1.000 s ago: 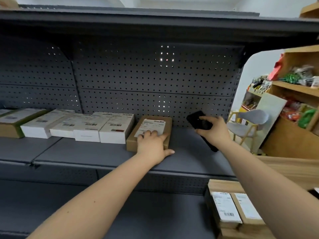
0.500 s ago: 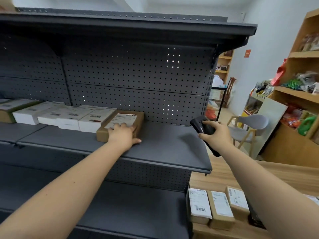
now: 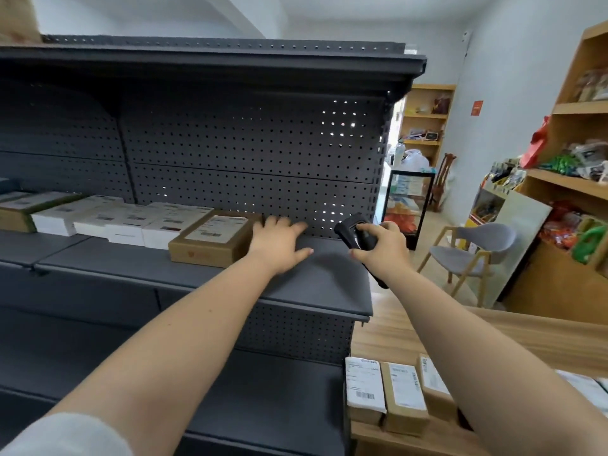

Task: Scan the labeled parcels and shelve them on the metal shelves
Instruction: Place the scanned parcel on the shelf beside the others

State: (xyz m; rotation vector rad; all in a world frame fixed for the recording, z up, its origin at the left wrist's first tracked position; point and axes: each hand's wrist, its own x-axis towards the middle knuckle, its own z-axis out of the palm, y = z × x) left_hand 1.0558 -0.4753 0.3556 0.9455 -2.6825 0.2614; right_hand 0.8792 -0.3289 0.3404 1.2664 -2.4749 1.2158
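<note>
While 1 hand point(image 3: 378, 243) grips 1 scanner point(image 3: 353, 232), 3 parcels point(image 3: 388, 394) wait.

A brown cardboard parcel point(image 3: 214, 239) with a white printed label on top lies flat on the dark grey metal shelf point(image 3: 316, 284), at the right end of a row of white labeled parcels point(image 3: 125, 220) it sits just beside. Three more labeled brown parcels point(image 3: 394, 394) lie side by side on the wooden table point(image 3: 388, 330) at the shelf's right end.
</note>
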